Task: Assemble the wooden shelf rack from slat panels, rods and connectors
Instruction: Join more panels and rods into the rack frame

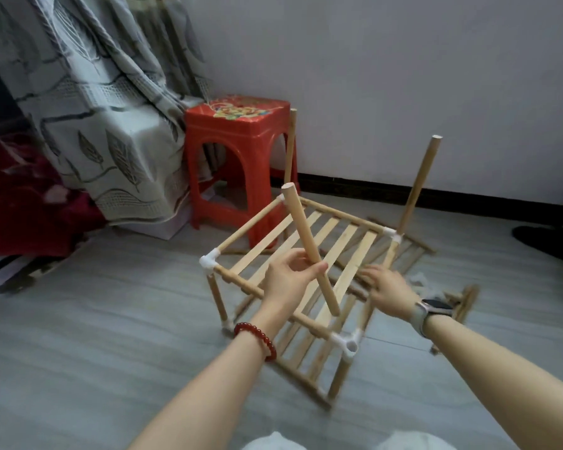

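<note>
Left hand [291, 277]: fingers and thumb pinch a loose wooden rod [309, 246], tilted above the rack [293, 287] on the floor. Right hand [387, 289]: blurred, fingers spread flat, on or just over the top slat panel [335, 251]; contact unclear.

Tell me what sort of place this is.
Probably a room in a home, likely a bedroom: leaf-patterned curtains, a red blanket on what looks like a bed, and a red plastic stool by the wall.

No legible text, label or number anywhere.
</note>
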{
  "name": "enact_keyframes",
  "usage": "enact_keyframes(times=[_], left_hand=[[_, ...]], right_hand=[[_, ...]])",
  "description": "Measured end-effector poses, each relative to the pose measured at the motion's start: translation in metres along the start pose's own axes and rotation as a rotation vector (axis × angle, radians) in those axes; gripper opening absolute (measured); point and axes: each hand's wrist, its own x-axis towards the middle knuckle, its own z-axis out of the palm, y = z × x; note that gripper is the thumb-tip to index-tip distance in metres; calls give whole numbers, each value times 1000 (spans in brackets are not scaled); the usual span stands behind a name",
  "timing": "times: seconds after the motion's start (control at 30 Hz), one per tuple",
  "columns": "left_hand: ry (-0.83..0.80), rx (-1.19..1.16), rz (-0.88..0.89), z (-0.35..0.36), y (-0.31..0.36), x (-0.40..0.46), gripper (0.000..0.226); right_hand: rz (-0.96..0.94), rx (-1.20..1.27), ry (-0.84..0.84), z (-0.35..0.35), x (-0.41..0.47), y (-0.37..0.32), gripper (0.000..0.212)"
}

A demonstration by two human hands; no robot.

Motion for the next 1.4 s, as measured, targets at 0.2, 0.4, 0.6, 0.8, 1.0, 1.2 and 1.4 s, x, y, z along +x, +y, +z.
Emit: enact_keyframes(times=[0.2,0.4,0.6,0.8,1.0,1.2,1.4], left_hand=[[-83,-36,38,44,9,22,15],[-359,877,181,16,-39,27,55],[-607,1374,98,-19,-75,22,95],[-470,1443,164,9,-69,-9,108],[-457,1553,186,65,-66,-7,106],[-438,1537,244,95,-79,-1,115],[-475,1379,228,107,-93,13,115]], right_hand=[[-203,756,47,-7,-34,-45,21],[-63,797,213,-6,-50,-15,33],[10,964,243,1,-56,-5,16],[42,1066,342,-9,-58,-4,11],[56,1144,622,-29,-73,15,22],[167,1387,818,-53,-75,37,36],[88,1400,842,-51,-73,44,44]])
